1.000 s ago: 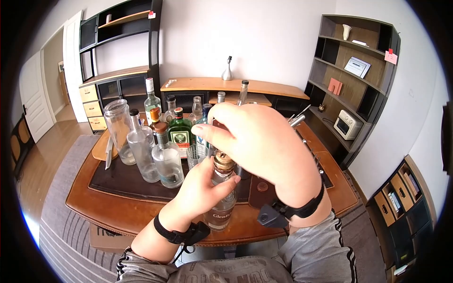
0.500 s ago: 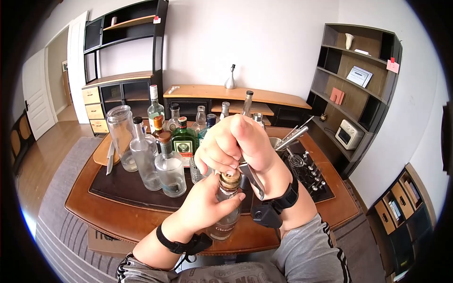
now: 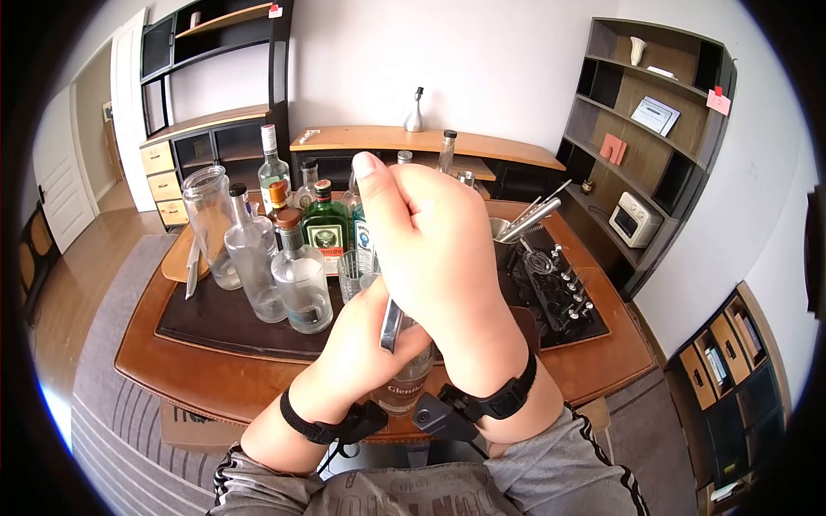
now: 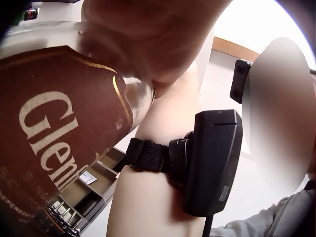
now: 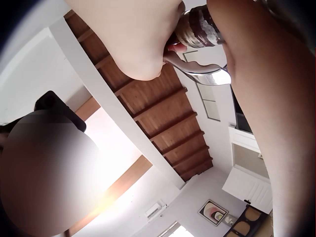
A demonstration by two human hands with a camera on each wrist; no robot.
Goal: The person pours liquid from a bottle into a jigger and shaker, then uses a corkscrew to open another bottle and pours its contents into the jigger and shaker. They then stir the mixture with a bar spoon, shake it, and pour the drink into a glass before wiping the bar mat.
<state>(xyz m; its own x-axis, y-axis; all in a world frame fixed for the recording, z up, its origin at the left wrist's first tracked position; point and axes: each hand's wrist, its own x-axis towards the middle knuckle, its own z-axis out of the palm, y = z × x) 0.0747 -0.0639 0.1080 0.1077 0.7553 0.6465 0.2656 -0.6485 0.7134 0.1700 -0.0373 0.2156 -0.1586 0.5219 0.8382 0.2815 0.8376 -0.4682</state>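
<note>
A clear bottle with a brown label (image 3: pixel 404 389) stands near the table's front edge; the label fills the left of the left wrist view (image 4: pixel 59 123). My left hand (image 3: pixel 361 340) grips its neck. Above the neck my right hand (image 3: pixel 439 241) is curled round a shiny metal tool (image 3: pixel 390 327), whose end sticks out below the palm. In the right wrist view the metal tool (image 5: pixel 202 72) lies beside the ringed bottle neck (image 5: pixel 200 27). The right hand hides the bottle's top in the head view.
Several bottles, among them a green one (image 3: pixel 325 230) and a clear one (image 3: pixel 301 288), stand left of the hands, with a glass (image 3: pixel 349 275) near them. On the right are a rack of bar tools (image 3: pixel 559 288) and a metal container (image 3: pixel 501 229). A knife (image 3: pixel 192 271) lies far left.
My right hand has turned over the bottle's top, its thumb now pointing up, and the metal tool has swung to the left. The left hand has kept its grip on the neck.
</note>
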